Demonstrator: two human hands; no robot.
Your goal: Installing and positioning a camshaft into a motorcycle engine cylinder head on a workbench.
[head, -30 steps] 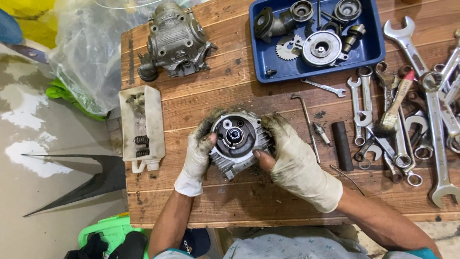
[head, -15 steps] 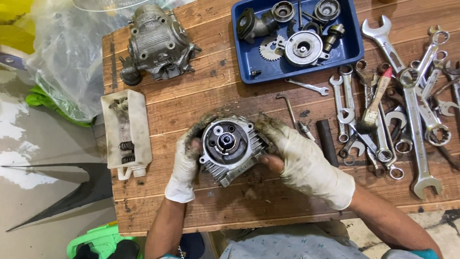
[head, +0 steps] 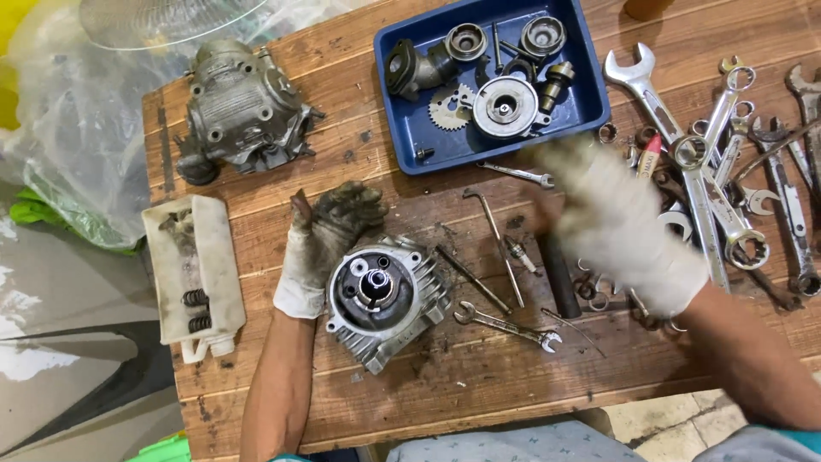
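Now the left hand [head: 323,244], in a grimy white glove, lies flat with fingers spread against the upper left edge of the finned grey metal engine cylinder head [head: 385,299], which sits near the front middle of the worn wooden plank table [head: 256,402]. Off it, the gloved right hand [head: 620,227] hovers blurred above the scattered steel spanners [head: 710,171]; its fingers look loosely open, holding nothing I can make out. A small open-ended spanner [head: 506,325] lies just right of the head. Farther back stand a blue plastic tray [head: 415,137] of gears and parts and a grey cast engine casing [head: 239,107]; a white plastic container [head: 192,274] lies at left.
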